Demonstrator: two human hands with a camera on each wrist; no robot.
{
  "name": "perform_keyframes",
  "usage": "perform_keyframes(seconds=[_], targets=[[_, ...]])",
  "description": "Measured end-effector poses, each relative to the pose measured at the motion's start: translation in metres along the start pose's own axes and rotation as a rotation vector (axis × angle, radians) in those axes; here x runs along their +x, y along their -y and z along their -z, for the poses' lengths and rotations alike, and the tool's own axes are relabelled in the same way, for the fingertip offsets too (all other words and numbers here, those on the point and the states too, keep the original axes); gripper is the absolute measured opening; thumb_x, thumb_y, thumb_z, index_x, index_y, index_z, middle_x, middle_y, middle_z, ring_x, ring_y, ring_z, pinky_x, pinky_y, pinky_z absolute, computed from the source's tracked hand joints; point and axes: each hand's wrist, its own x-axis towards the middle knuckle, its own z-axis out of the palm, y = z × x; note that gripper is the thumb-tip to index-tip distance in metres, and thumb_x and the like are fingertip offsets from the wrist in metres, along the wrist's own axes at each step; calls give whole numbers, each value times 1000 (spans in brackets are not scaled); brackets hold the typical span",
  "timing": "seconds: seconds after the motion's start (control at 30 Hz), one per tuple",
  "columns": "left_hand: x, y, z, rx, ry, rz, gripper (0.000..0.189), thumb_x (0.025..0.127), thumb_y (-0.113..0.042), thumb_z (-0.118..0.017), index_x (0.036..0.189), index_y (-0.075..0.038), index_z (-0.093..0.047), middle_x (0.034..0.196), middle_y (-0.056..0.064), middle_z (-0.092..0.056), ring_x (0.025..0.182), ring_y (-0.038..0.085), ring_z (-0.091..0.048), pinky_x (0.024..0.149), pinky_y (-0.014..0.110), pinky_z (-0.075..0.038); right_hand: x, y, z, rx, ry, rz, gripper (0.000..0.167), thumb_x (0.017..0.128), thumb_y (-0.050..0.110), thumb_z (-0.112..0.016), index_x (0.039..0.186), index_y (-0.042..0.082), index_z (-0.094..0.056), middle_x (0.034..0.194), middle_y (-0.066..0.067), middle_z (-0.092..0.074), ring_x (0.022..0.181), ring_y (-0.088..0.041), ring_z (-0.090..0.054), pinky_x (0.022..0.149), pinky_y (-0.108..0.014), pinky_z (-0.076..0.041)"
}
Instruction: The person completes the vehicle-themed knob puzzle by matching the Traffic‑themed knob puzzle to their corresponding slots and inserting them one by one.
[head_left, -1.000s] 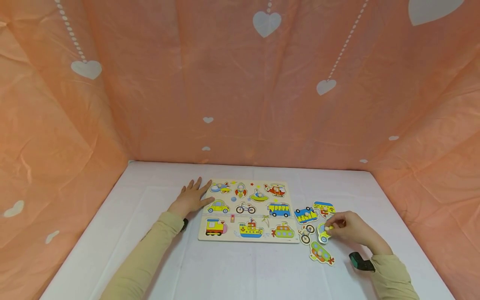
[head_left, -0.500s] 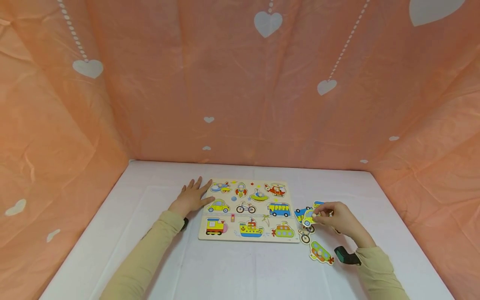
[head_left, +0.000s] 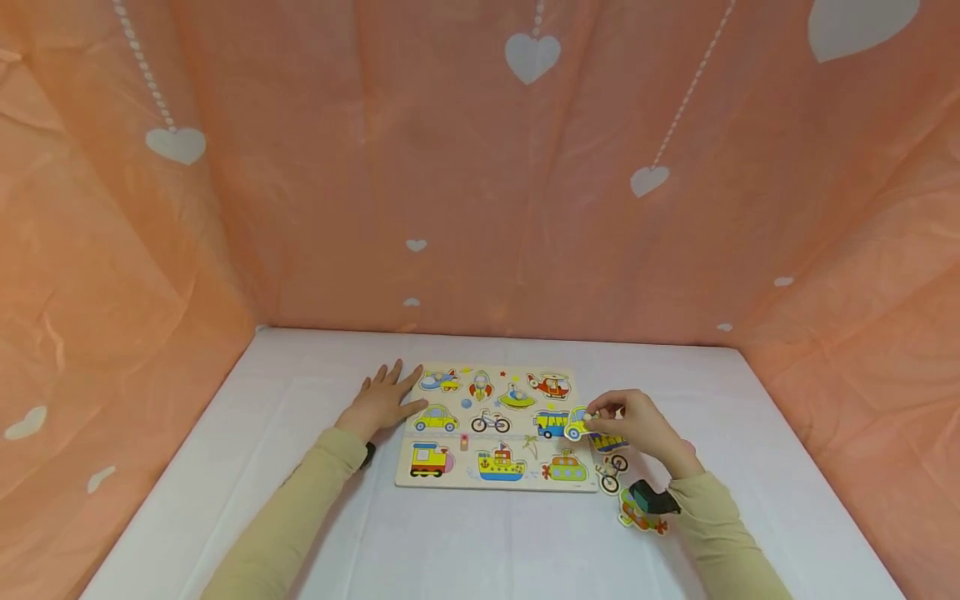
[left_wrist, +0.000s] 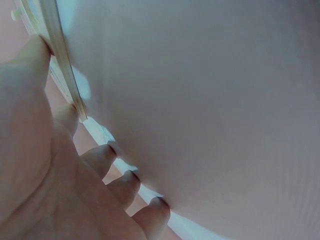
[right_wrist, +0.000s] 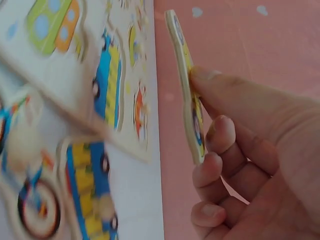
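My right hand (head_left: 633,419) pinches a yellow car puzzle piece (head_left: 577,423) by its knob, holding it over the right edge of the wooden puzzle board (head_left: 461,481). In the right wrist view the car piece (right_wrist: 186,90) is seen edge-on, raised off the board. My left hand (head_left: 378,404) lies with fingers spread at the board's left edge, thumb and index fingertip touching it. The board carries a printed yellow car (head_left: 437,418), a bicycle (head_left: 491,422) and a bus (head_left: 551,424) in its middle row.
Right of the board lie a bicycle piece (head_left: 610,475), a bus piece (right_wrist: 87,185) and a submarine piece (head_left: 637,515), partly behind the wrist camera. Plane, rocket, saucer and helicopter pieces (head_left: 550,385) sit in the board's top row. An orange curtain (head_left: 480,208) surrounds the white table (head_left: 450,550).
My right hand has lifted the car piece from among the loose pieces and carried it left to the board's right edge. The left hand has stayed in place.
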Motion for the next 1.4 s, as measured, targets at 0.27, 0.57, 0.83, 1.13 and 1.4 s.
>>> perform_keyframes(seconds=[0.27,0.57,0.83,1.13,1.4], targets=[[-1,-1,0,2,6,0,75,93,-52,-54,153,-17,-24,156,24,-11,140,48,-7,110,62,-8,24,19,-24,51,9,41,12,80,17,-79,87,11,-71,69,1,-54,68,-18,-50,56,-26,-40],[-4,-3,3,0,10,-10,74,94,-51,-53,153,-16,-24,155,25,-11,140,49,-7,110,63,-9,48,40,-53,107,5,98,14,78,13,-80,86,6,-72,68,-1,-54,65,-15,-49,57,-25,-42],[-7,-5,6,-10,15,-9,73,94,-49,-54,153,-16,-24,155,25,-10,140,49,-6,110,63,-8,62,63,-81,124,6,114,10,78,9,-79,84,5,-71,62,1,-52,58,-12,-48,51,-23,-39],[-5,-3,3,2,22,-17,73,95,-49,-52,153,-16,-24,156,25,-10,140,48,-6,110,63,-8,74,78,-112,142,-6,60,10,77,10,-80,82,8,-72,62,2,-52,57,-11,-45,56,-25,-39],[-1,-1,1,19,14,-10,74,94,-51,-52,153,-16,-24,155,25,-10,139,49,-7,109,64,-9,82,92,-130,143,33,64,9,79,10,-79,84,7,-72,60,1,-51,53,-10,-43,51,-22,-37]])
